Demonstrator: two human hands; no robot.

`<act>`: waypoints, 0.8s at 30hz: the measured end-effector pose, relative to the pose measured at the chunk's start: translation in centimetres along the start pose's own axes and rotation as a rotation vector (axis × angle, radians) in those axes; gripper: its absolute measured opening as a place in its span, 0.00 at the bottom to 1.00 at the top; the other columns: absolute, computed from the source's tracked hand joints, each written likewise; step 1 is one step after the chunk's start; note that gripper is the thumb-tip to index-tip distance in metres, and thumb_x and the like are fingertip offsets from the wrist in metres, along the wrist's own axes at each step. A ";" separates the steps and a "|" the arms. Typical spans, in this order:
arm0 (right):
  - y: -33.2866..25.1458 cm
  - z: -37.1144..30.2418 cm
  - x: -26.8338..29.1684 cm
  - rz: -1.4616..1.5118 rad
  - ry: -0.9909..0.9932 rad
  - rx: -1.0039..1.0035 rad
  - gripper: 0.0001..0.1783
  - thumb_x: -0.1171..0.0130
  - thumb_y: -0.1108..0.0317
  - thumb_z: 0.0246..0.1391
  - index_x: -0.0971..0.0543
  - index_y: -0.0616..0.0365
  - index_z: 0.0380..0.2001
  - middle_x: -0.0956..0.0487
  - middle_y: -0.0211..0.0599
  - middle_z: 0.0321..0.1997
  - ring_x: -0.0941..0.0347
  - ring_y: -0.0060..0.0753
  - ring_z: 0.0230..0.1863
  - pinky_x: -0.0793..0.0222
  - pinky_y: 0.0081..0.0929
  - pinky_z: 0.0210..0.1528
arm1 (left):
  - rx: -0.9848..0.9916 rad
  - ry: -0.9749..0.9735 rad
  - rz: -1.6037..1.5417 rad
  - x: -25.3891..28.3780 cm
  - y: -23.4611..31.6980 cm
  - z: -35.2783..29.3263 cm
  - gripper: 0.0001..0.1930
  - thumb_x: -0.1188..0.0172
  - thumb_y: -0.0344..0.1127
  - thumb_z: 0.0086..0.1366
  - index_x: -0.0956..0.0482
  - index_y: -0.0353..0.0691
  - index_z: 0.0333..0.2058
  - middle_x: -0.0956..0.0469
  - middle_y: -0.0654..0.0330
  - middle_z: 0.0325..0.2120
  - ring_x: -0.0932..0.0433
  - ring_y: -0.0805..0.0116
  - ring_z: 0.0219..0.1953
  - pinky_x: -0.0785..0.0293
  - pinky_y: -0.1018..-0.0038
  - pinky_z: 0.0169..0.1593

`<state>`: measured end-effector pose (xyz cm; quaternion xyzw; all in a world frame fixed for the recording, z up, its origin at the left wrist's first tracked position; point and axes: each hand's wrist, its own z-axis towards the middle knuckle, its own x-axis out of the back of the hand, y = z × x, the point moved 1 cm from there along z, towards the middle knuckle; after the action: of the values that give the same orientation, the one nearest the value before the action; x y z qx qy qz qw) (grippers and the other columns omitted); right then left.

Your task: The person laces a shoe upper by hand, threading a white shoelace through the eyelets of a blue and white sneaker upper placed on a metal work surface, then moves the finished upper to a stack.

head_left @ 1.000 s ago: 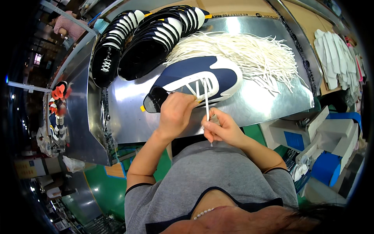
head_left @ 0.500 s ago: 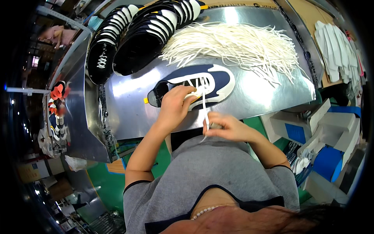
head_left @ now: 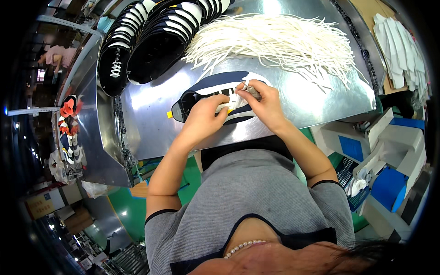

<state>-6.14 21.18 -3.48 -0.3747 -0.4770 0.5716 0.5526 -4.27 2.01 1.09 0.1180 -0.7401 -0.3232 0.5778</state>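
A navy and white sneaker (head_left: 207, 87) lies on its side on the shiny metal table (head_left: 151, 123), toe to the right. My left hand (head_left: 205, 114) rests on its middle and pinches a white lace (head_left: 229, 106). My right hand (head_left: 263, 103) sits over the lacing area, fingers closed on the lace end and a small metal tool near the eyelets. Both hands touch the shoe and hide most of its laced part.
A big heap of loose white laces (head_left: 279, 41) spreads across the table's far side. A row of black and white sneakers (head_left: 151, 36) stands at the far left. Stacked white insoles (head_left: 401, 46) lie at the right. Blue and white boxes (head_left: 385, 156) sit below the table's right edge.
The lace that was drawn out long toward my body is now pulled short. Both hands have moved up onto the shoe and closer together.
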 end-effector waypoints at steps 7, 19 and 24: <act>0.9 -0.2 -0.6 -0.016 0.075 -0.060 0.06 0.35 0.73 0.57 0.19 0.60 0.38 0.17 0.41 0.34 0.19 0.30 0.31 0.26 0.25 0.32 | 0.015 0.029 -0.087 -0.1 0.7 0.2 0.17 0.33 0.42 0.60 0.19 0.36 0.42 0.17 0.50 0.35 0.17 0.54 0.38 0.24 0.65 0.44; -0.5 -2.5 1.3 -0.118 0.007 -0.123 0.21 0.33 0.66 0.57 0.26 0.59 0.51 0.18 0.42 0.35 0.18 0.42 0.34 0.25 0.34 0.35 | -0.057 0.162 0.210 -1.3 0.5 0.4 0.18 0.30 0.49 0.57 0.19 0.38 0.32 0.19 0.52 0.25 0.20 0.51 0.30 0.26 0.61 0.35; -1.5 -4.6 1.9 -0.256 -0.181 -0.207 0.20 0.38 0.61 0.61 0.27 0.59 0.51 0.18 0.45 0.35 0.19 0.50 0.35 0.26 0.37 0.37 | -0.111 0.209 0.233 -1.7 0.1 0.2 0.17 0.30 0.48 0.58 0.19 0.38 0.30 0.20 0.53 0.24 0.21 0.52 0.29 0.26 0.62 0.36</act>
<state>-1.51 23.58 -3.12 -0.3130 -0.6249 0.4759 0.5340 -3.96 3.11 -0.21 0.0324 -0.6657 -0.2804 0.6908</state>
